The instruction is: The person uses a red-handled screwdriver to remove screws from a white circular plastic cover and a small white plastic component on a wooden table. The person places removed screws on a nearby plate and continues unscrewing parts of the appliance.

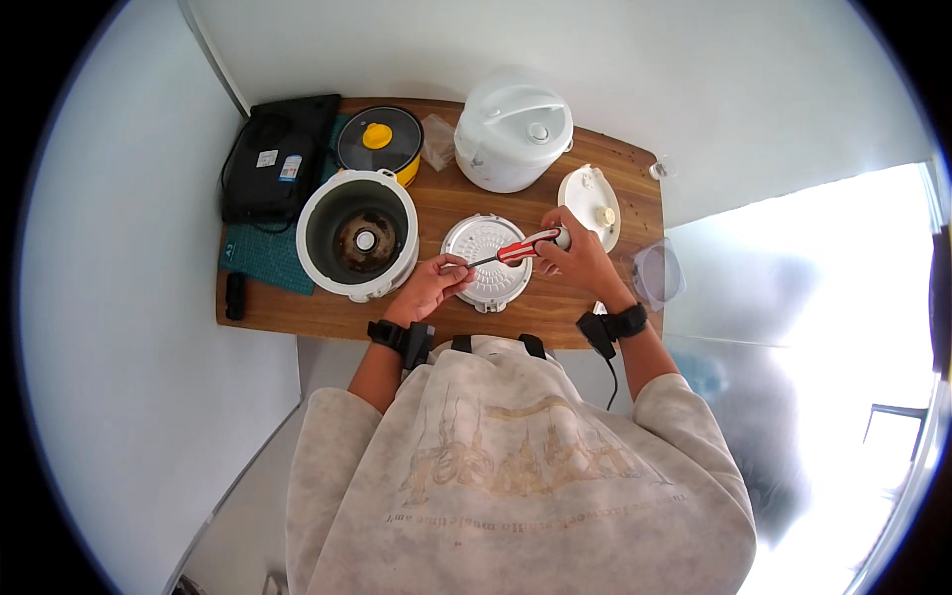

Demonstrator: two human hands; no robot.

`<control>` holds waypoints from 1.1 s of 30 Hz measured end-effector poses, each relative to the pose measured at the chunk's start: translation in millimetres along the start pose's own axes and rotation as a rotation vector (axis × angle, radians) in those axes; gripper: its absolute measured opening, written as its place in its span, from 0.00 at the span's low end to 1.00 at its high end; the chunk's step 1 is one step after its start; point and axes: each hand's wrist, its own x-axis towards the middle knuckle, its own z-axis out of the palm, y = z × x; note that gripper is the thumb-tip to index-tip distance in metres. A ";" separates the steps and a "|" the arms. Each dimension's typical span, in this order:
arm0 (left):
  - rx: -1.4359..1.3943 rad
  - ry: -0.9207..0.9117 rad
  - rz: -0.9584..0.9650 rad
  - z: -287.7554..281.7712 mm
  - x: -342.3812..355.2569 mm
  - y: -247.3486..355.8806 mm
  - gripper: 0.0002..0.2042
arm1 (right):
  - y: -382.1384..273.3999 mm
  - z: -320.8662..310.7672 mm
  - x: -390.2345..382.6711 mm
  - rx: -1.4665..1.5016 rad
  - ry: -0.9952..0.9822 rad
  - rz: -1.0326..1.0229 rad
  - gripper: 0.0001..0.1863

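Observation:
A screwdriver (526, 247) with a red and white handle lies in my right hand (583, 263), fingers wrapped round the handle. Its metal shaft slants down to the left, above a round white ribbed plate with slots (487, 283). My left hand (432, 289) is pinched at the shaft's tip; whatever small thing its fingertips hold is too small to make out. Just left of that hand stands an open rice cooker body (309, 233), white outside and grey inside, with brown stains round a central knob at its bottom.
Behind the plate stands a closed white rice cooker (513, 139). An oval white lid piece (580, 193) and a clear plastic container (658, 273) are at the right. Far left are a black case (260, 183), a green cutting mat (266, 260) and a yellow pot with glass lid (409, 173).

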 end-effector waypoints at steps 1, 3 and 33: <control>-0.012 0.000 0.000 0.3 0.0 0.7 0.07 | 4.1 0.4 0.3 0.023 0.002 0.005 0.13; -0.036 0.001 0.002 0.5 0.0 2.5 0.08 | 7.3 0.7 0.0 0.061 0.005 0.005 0.12; 0.055 -0.016 0.037 21.3 5.6 6.3 0.05 | -3.3 -13.0 -4.8 -0.052 0.024 -0.064 0.22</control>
